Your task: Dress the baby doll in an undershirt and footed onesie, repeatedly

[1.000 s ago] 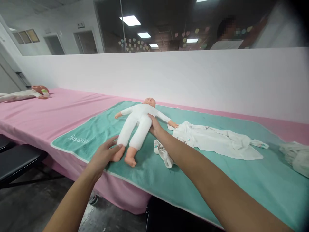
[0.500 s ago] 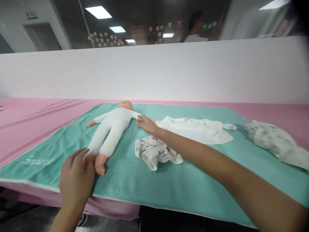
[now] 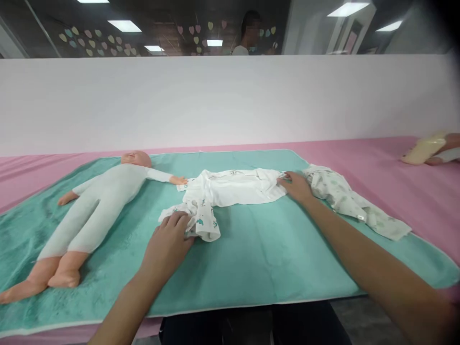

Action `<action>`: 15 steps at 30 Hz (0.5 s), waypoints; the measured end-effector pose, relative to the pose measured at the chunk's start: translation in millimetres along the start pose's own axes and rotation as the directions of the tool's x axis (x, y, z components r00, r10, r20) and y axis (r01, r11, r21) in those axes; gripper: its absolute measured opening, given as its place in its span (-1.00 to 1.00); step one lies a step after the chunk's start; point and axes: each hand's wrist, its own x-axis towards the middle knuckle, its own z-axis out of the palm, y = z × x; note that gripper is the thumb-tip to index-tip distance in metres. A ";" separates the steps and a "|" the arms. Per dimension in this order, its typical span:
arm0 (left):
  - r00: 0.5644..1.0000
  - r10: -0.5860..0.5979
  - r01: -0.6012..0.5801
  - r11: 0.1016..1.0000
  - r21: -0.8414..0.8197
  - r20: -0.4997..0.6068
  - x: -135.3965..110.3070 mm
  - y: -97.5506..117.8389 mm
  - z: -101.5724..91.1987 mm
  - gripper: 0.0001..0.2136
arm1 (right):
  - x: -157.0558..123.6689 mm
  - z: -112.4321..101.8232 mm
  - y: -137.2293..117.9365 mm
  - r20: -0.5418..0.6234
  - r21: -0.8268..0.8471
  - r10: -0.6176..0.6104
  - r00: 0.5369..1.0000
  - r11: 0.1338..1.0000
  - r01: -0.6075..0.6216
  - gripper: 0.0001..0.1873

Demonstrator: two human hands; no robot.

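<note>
A white baby shirt [image 3: 240, 188] is spread flat on the turquoise towel [image 3: 247, 268], its sleeve ends patterned. At its right sleeve end is my right hand [image 3: 298, 188], fingers closed on the cuff. My left hand [image 3: 171, 242] curls its fingers over a crumpled white baby garment [image 3: 205, 220] with green print, which lies against the shirt's lower left side. To the left a baby doll [image 3: 104, 201] in a white bodysuit lies on its back, feet toward me. The doll's outstretched hand [image 3: 178, 180] touches or overlaps the shirt's left sleeve.
A bunched, pale patterned cloth [image 3: 354, 201] lies right of my right hand. Farther right, part of another doll [image 3: 427, 147] with a yellowish piece rests on the pink table cover [image 3: 381, 153]. A white partition [image 3: 223, 100] stands behind; a person [image 3: 247, 33] shows in the glass above.
My view has turned right. My left hand has left the doll's foot and moved to the crumpled garment. My right hand has gone from the doll's hand to the shirt's right sleeve.
</note>
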 end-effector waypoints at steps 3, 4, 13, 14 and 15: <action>0.992 -0.118 0.123 0.969 -0.215 0.034 6.5 39.2 -9.6 -0.83 | 2.3 9.3 -8.9 0.070 0.006 -0.023 0.997 1.000 0.023 -0.45; 0.983 -0.168 0.184 0.922 -0.340 0.076 7.5 53.3 -14.3 -0.85 | 2.2 11.3 -11.2 0.098 0.015 -0.024 0.995 1.000 0.022 -0.46; 0.956 -0.284 0.212 0.490 -0.845 0.075 46.4 114.8 -13.6 -0.70 | -8.2 -0.4 -37.7 0.153 0.294 -0.107 0.982 0.954 0.058 -0.85; 0.946 -0.322 0.224 0.559 -0.798 0.040 56.8 108.1 -6.5 -0.70 | -12.1 -5.2 -45.2 0.172 0.377 -0.107 0.979 0.926 0.035 -0.80; 0.937 -0.348 0.246 0.646 -0.722 0.007 67.4 99.7 1.3 -0.71 | -16.7 -11.0 -53.1 0.209 0.492 -0.112 0.972 0.871 -0.005 -0.76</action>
